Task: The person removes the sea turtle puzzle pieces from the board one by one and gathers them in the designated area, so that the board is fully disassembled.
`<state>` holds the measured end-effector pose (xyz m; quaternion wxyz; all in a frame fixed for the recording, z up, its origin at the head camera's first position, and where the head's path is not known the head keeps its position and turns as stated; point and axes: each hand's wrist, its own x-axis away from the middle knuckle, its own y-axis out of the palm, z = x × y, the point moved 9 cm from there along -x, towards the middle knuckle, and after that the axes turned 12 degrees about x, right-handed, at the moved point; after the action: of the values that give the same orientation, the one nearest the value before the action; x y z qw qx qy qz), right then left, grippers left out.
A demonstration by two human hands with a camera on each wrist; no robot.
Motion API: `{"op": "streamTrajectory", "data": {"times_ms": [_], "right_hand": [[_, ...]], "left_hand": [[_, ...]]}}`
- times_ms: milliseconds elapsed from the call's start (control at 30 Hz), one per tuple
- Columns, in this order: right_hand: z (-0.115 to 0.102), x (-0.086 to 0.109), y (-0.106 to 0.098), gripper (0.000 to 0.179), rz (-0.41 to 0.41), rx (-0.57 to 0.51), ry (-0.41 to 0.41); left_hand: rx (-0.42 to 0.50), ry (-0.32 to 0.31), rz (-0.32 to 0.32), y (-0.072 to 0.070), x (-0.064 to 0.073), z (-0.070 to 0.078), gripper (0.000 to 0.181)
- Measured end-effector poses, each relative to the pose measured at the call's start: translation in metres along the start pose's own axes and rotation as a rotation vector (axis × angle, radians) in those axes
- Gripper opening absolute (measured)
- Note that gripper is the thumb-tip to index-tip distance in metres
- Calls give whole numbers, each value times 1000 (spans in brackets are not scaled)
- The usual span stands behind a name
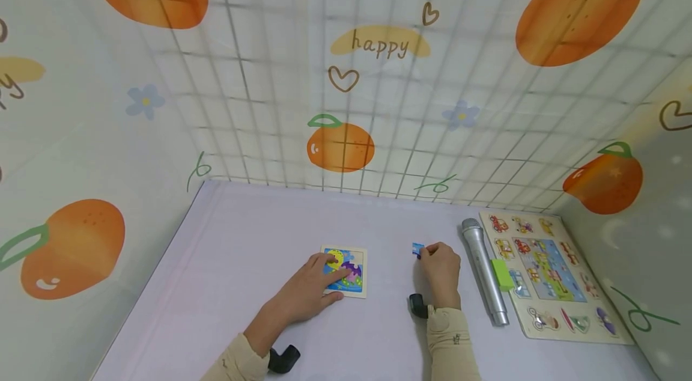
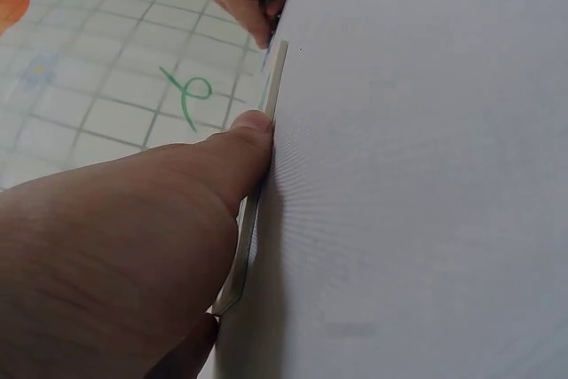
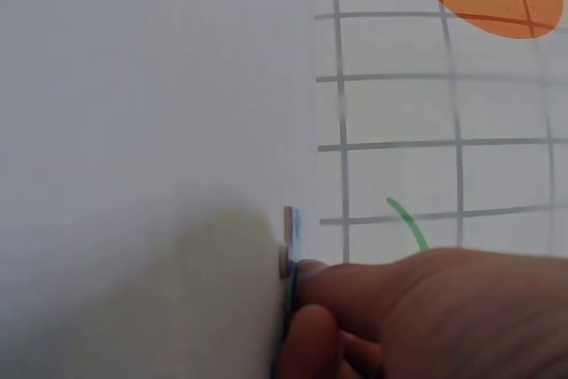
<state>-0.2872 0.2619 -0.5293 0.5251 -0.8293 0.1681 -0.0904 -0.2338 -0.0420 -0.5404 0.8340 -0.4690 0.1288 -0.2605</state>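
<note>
A small square jigsaw puzzle (image 1: 364,277) with a pale wooden frame and a colourful picture lies flat on the table. My left hand (image 1: 307,289) rests on its left part, fingers spread over the picture. The left wrist view has the thumb (image 2: 253,126) against the board's thin edge (image 2: 276,82). To the right of the puzzle, my right hand (image 1: 442,270) pinches a blue puzzle piece (image 1: 417,247) between thumb and fingers, just at the table surface. Seen edge-on in the right wrist view, the piece (image 3: 295,230) sticks out past the fingertips.
A silver microphone (image 1: 485,273) lies right of my right hand, a bright green block (image 1: 502,274) touching it. Beyond is a large wooden picture board (image 1: 557,328) with vehicle and toy shapes. A grid-patterned curtain (image 1: 270,146) with oranges borders the table (image 1: 243,237).
</note>
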Motion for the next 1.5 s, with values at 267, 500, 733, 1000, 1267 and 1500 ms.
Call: {"op": "streamTrajectory", "data": {"times_ms": [267,500,733,1000,1267,1500], "right_hand": [[1,0,-2,25,5,-8,14],[2,0,-3,26,8,-23,9],[2,0,-2,26,5,-33,12],[-2,4,-5,25,15,-46,10],[-9,8,-3,23,26,-53,-14],[-23,12,-2,22,28,-56,-45]], "left_hand": [[2,-2,11,-1,1,2,55],[-27,5,35,-1,1,3,54],[-45,3,49,0,1,3,54],[-46,18,62,-2,2,4,54],[-41,17,65,-1,2,2,53],[-37,14,62,-1,2,2,53]]}}
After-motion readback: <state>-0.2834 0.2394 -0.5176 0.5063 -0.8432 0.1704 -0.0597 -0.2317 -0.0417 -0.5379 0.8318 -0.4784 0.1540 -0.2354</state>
